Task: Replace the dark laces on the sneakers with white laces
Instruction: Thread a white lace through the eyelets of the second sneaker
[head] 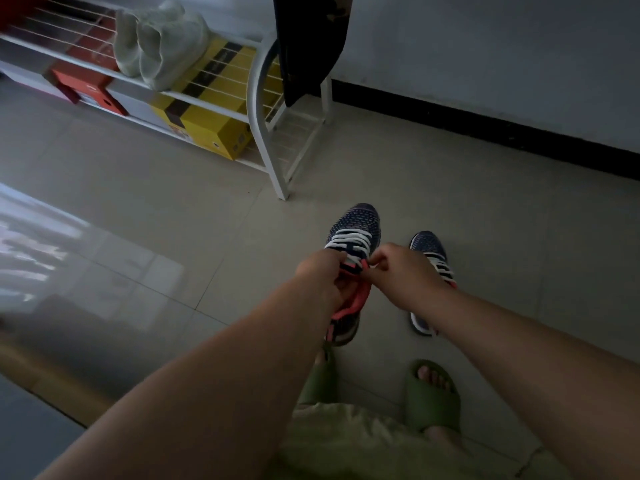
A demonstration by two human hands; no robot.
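Two dark blue knit sneakers with coral lining stand on the tiled floor. The left sneaker (360, 220) carries white laces (349, 242) across its front. My left hand (323, 275) grips this shoe at its coral tongue and collar. My right hand (401, 268) pinches at the top of the lacing, fingertips meeting the left hand's; what it pinches is hidden. The right sneaker (427, 245) sits beside it, also with white laces (443, 268), partly behind my right wrist. No dark lace shows.
A white wire shoe rack (263, 133) stands behind, holding pale shoes (159, 46), a yellow box (211, 112) and a red box (83, 84). Dark cloth (308, 39) hangs over its end. My feet wear green slides (433, 400). The wall's black skirting (485, 129) runs at right.
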